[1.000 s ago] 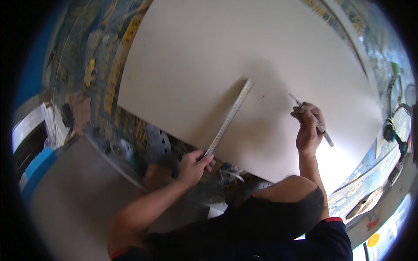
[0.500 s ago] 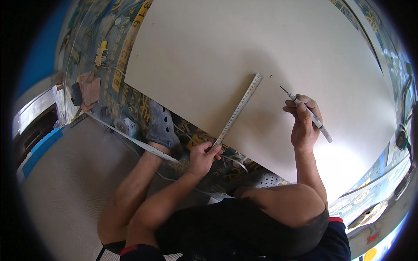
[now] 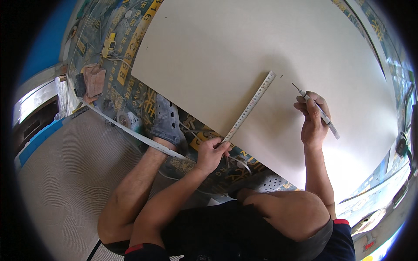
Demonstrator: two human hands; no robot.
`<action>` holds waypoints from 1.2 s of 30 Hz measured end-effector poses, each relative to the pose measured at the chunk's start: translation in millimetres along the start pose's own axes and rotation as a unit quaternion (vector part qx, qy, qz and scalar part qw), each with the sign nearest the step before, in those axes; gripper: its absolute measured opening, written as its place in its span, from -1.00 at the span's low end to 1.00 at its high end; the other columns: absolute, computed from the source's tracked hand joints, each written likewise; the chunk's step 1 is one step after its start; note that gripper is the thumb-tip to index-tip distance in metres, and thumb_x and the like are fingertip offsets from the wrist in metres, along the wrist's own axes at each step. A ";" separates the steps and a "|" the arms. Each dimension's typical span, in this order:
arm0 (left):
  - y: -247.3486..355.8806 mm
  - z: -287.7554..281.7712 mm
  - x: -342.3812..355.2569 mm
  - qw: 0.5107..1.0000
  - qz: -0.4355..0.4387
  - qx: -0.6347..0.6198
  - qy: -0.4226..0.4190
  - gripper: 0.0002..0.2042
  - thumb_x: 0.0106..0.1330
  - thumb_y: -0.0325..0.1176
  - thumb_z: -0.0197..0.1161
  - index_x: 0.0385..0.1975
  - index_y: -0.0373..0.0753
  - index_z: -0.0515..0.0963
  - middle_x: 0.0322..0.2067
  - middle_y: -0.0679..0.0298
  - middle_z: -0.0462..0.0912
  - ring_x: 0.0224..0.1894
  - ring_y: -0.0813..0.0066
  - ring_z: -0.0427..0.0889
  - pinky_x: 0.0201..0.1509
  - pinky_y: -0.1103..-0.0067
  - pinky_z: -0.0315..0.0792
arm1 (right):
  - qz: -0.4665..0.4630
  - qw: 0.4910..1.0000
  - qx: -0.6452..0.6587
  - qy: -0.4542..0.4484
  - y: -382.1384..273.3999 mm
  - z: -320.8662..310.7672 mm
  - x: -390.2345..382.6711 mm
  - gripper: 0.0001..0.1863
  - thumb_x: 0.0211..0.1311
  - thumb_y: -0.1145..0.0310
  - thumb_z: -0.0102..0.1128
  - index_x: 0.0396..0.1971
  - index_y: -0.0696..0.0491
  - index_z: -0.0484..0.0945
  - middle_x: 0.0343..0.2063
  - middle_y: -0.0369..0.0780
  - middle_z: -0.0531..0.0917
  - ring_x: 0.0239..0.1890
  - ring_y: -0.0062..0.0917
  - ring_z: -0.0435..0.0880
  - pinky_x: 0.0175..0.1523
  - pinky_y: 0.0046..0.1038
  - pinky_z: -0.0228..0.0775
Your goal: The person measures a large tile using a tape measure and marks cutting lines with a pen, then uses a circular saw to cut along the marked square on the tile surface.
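Observation:
My left hand (image 3: pixel 212 154) is closed on a measuring tape blade (image 3: pixel 249 107) at the near edge of a large pale board (image 3: pixel 198 56). From there the blade runs out over the board, its free end close to a short dark mark (image 3: pixel 281 76). In my right hand (image 3: pixel 315 119) is a slim white marking pen (image 3: pixel 326 115) with a long thin dark tip, gripped between thumb and fingers. The tip points up and left toward the mark but stands apart from it. My right hand is over the board's right half.
Under the board lies dark printed sheeting (image 3: pixel 124 56). On the left are a yellow object (image 3: pixel 110 44), a pinkish block (image 3: pixel 93 81) and a long pale strip (image 3: pixel 130 132) passing my leg. My shoe (image 3: pixel 167 122) stands at the board's near edge. Ridged grey flooring (image 3: pixel 69 169) spreads lower left.
The whole view has shifted, so board, tape and hands appear farther right. Both hands keep their holds, with little visible movement relative to the board.

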State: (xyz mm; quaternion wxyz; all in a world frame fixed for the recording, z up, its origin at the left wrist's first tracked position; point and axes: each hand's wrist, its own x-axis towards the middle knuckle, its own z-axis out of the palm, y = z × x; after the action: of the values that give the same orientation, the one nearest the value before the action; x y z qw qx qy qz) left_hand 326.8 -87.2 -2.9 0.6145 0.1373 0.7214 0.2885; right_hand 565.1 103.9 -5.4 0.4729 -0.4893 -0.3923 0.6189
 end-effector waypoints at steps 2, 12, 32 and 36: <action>0.6 0.8 -0.2 1.000 0.012 0.012 0.003 -0.81 0.35 -0.38 0.22 -0.38 -0.42 0.59 -0.52 0.25 0.65 -0.55 0.62 0.55 -0.41 0.65 0.46 | 0.013 1.000 -0.003 0.011 -1.0 1.2 0.9 -0.61 0.35 0.22 0.13 -0.12 0.31 0.51 -0.26 -0.10 0.63 -0.20 -0.39 0.69 -0.09 -0.37 0.60; 5.2 2.0 -2.7 0.997 0.029 0.072 0.001 -0.79 0.36 -0.33 0.21 -0.37 -0.39 0.61 -0.47 0.26 0.69 -0.51 0.66 0.58 -0.45 0.71 0.37 | 0.010 0.999 -0.021 0.023 0.1 3.7 2.7 -0.72 0.34 0.33 0.17 -0.14 0.25 0.54 -0.31 -0.14 0.66 -0.30 -0.50 0.66 -0.14 -0.48 0.55; 8.1 1.3 -6.0 0.998 0.001 0.062 0.008 -0.79 0.35 -0.33 0.22 -0.33 -0.41 0.60 -0.46 0.27 0.68 -0.52 0.63 0.56 -0.42 0.69 0.36 | -0.015 0.985 -0.169 -0.028 4.1 27.1 20.2 -0.82 0.27 0.47 0.21 -0.19 0.23 0.57 -0.43 -0.20 0.66 -0.42 -0.65 0.61 -0.25 -0.59 0.47; 7.2 1.2 -5.7 0.998 0.002 0.059 0.007 -0.78 0.35 -0.31 0.23 -0.34 -0.39 0.61 -0.48 0.29 0.67 -0.52 0.65 0.55 -0.41 0.68 0.38 | -0.028 0.983 -0.180 -0.022 7.4 27.2 21.1 -0.83 0.25 0.47 0.23 -0.20 0.21 0.58 -0.45 -0.19 0.65 -0.44 -0.64 0.60 -0.28 -0.58 0.46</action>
State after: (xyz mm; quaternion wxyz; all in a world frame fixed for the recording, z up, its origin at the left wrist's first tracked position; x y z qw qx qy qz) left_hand 327.9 -84.3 5.9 0.5993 0.1733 0.7413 0.2475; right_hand 535.5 122.0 -11.5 0.3854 -0.5413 -0.5210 0.5358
